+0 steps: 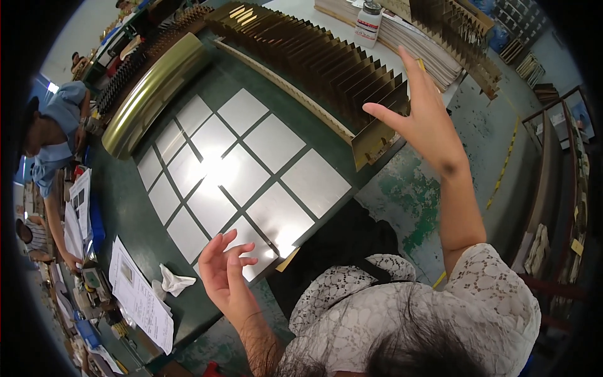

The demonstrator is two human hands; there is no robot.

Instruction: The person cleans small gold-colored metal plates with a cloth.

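Sheet row (309, 58) runs lengthwise to lower right.

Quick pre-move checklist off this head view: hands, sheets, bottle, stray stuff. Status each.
1. Right hand empty: ok, fingers spread beside the near end of the row of upright brass-coloured plates.
2. Left hand empty: ok, fingers loosely curled, nothing visible in it.
3. Silver square sheets all unobstructed: not ok, the left hand hides part of the nearest one.
4. Sheet surfaces clean: cannot tell, glare washes out the middle.
5. White bottle upright and capped: ok.
6. Crumpled white tissue off the sheets: ok, it lies beside the printed papers.
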